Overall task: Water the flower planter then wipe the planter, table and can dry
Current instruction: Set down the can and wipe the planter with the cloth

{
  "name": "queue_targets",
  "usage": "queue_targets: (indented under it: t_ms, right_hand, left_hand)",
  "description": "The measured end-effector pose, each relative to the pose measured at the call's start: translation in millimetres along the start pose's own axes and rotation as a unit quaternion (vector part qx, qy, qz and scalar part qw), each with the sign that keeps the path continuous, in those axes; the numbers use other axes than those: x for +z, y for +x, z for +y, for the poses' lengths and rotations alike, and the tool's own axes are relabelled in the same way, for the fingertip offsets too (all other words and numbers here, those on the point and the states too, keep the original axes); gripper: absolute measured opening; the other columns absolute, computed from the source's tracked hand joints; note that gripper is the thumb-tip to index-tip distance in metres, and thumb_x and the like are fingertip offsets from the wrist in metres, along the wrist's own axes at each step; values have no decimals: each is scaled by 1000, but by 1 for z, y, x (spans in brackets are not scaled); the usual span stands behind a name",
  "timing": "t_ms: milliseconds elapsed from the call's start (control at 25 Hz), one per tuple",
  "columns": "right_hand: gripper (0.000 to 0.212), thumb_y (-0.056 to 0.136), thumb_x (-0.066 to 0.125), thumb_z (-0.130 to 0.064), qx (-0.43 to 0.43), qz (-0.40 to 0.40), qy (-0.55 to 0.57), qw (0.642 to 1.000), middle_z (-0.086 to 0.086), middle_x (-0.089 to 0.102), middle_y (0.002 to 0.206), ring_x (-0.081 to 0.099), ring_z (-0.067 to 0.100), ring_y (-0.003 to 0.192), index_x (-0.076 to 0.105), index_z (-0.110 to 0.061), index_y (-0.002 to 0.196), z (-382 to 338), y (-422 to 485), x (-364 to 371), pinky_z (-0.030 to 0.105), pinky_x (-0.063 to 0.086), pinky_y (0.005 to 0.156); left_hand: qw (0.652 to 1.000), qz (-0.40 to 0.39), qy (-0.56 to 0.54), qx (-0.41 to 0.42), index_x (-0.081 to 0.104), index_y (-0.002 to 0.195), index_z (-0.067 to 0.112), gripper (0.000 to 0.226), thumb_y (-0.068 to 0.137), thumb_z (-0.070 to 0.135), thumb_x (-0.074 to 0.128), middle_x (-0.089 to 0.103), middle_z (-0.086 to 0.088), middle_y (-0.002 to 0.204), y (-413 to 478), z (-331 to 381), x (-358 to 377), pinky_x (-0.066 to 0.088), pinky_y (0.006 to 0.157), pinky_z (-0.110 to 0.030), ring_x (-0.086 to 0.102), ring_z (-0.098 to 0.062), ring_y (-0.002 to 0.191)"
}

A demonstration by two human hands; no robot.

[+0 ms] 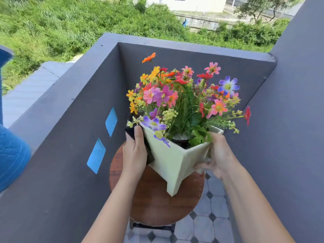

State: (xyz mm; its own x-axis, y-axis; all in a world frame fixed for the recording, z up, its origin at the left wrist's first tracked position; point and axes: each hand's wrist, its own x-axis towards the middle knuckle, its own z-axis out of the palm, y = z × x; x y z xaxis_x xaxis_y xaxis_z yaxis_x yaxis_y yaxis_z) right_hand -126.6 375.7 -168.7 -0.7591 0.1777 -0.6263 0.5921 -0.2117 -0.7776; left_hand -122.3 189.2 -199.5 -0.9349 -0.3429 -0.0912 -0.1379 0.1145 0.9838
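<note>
Since the planter (175, 162) sits tipped over the round table (154, 204), with contact between foot and top unclear, a slipping grip could drop it or spill wet soil. Left hand (134, 155) holds a dark cloth (130, 133) against its left wall; right hand (217, 155), blurred, grips the right wall

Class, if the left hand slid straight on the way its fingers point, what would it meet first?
Probably the pale yellow sprigs overhanging the corner of the planter, just beyond the left hand and the dark cloth it holds against that side; depth is uncertain.
</note>
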Motion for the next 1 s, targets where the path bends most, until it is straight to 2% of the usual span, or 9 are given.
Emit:
queue_targets:
  t_ms: [80, 200, 280, 360, 480, 600, 720, 840, 1000]
  right_hand:
    - [71, 65, 53, -44, -4, -9, -10, 1000, 9, 43, 124, 55, 33, 85, 43, -18, 131, -2, 3, -1, 49, 54, 60]
    - [71, 60, 52, -49, -14, -24, -9, 1000, 9, 41, 99, 49, 32, 81, 47, -12, 120, -1, 6, 6, 38, 51, 45]
    - [72, 49, 58, -59, -30, -2, 12, 999, 5, 35, 86, 38, 22, 66, 41, -20, 107, 5, 7, 16, 32, 47, 53]
    - [69, 44, 61, -63, -73, 27, 55, 995, 7, 37, 97, 35, 15, 67, 38, -27, 98, 15, 7, 21, 28, 39, 56]
    - [49, 65, 62, -52, -116, -18, 149, 982, 10, 47, 99, 50, 22, 78, 48, -21, 101, 29, -7, 32, 27, 42, 58]
    - [40, 72, 58, -38, -111, -110, 162, 974, 14, 56, 95, 55, 27, 91, 54, -13, 104, 29, -20, 30, 36, 41, 75]
    - [16, 59, 57, -32, -119, -102, 108, 982, 6, 60, 79, 55, 23, 78, 60, -21, 71, 21, -18, 33, 32, 39, 71]
    - [58, 56, 53, -55, -153, 26, 57, 986, -5, 53, 118, 53, 15, 106, 51, -27, 107, 23, -18, 39, 40, 42, 94]
    - [45, 83, 52, -59, -177, 51, 10, 983, -30, 42, 96, 40, -13, 89, 39, -33, 118, 34, -25, 36, 33, 30, 87]
  left_hand:
    - [1000, -1, 11, 17, 40, 137, 23, 47, 96, 46, 31, 55, 0, 127, 0, -2, -5, 35, 99, -30, 47, -17, 123]
    - [999, 29, 1, 26, 49, 121, 24, 38, 93, 50, 42, 59, 12, 104, -1, -4, -11, 36, 89, -26, 52, -15, 111]
    - [998, 61, 0, 27, 50, 121, 25, 46, 86, 54, 43, 58, 11, 99, -1, -4, -14, 37, 85, -29, 54, -17, 106]
    - [996, 81, 9, 32, 50, 123, 29, 41, 88, 50, 47, 56, 14, 99, -3, 1, -15, 37, 86, -29, 51, -13, 104]
    - [995, 89, 33, 30, 50, 124, 31, 34, 92, 44, 47, 50, 25, 92, -6, 13, -12, 29, 79, -18, 42, -2, 96]
    - [992, 103, 60, 32, 48, 130, 29, 40, 93, 45, 45, 50, 16, 103, -10, 20, -6, 25, 74, -14, 39, -2, 97]
    - [990, 116, 75, 41, 45, 134, 30, 43, 95, 46, 38, 56, 7, 121, -17, 19, 1, 28, 84, -23, 46, -15, 116]
    - [986, 120, 107, 53, 49, 130, 24, 45, 96, 49, 30, 59, -2, 121, -20, 15, 7, 35, 87, -33, 50, -25, 115]
    - [979, 135, 129, 85, 51, 122, 8, 55, 97, 48, 24, 58, -9, 109, -27, 3, 14, 39, 85, -41, 52, -30, 104]
